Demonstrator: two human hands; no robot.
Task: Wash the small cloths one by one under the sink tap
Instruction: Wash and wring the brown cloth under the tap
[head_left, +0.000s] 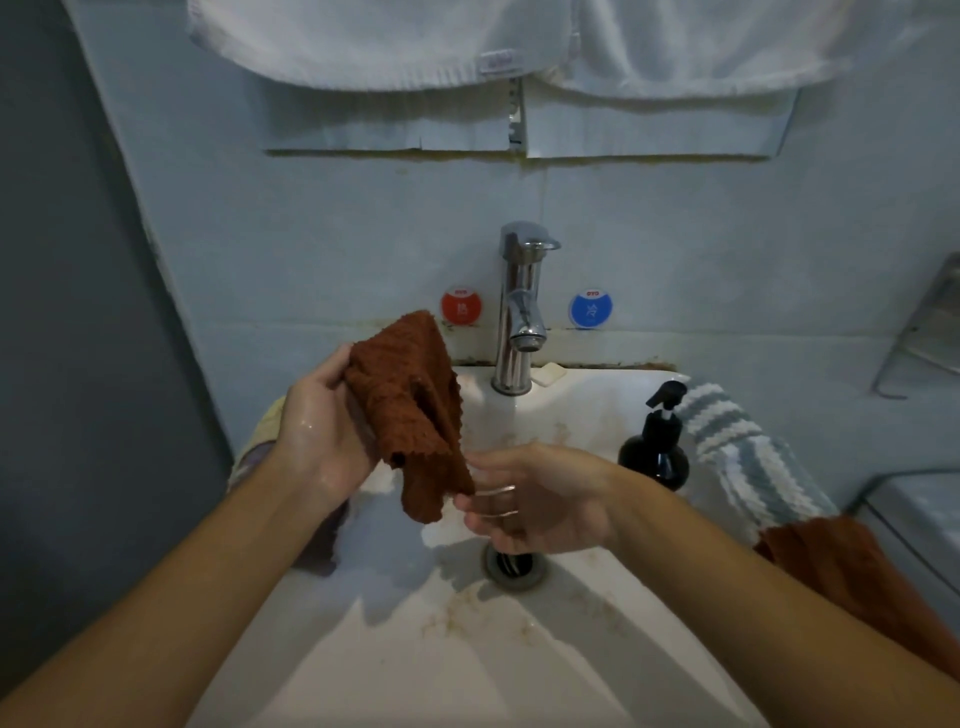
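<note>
A small rust-brown cloth (415, 410) hangs over the white sink (405, 639), left of the chrome tap (521, 312). My left hand (317, 431) grips its upper left side, wet and raised. My right hand (535, 499) sits lower, fingers stretched toward the cloth's dangling bottom corner and touching it, with rings on two fingers. No water shows at the spout. Another rust-brown cloth (852, 571) lies on the sink's right edge beside a blue-and-white striped cloth (748, 457). More cloths (260, 441) sit on the left rim, partly hidden behind my left arm.
A black pump bottle (657, 441) stands on the sink's right rim. The drain (514, 566) lies below my right hand. A soap bar (548, 373) rests behind the tap. White towels (467, 47) hang above. A metal rack (924, 332) juts from the right wall.
</note>
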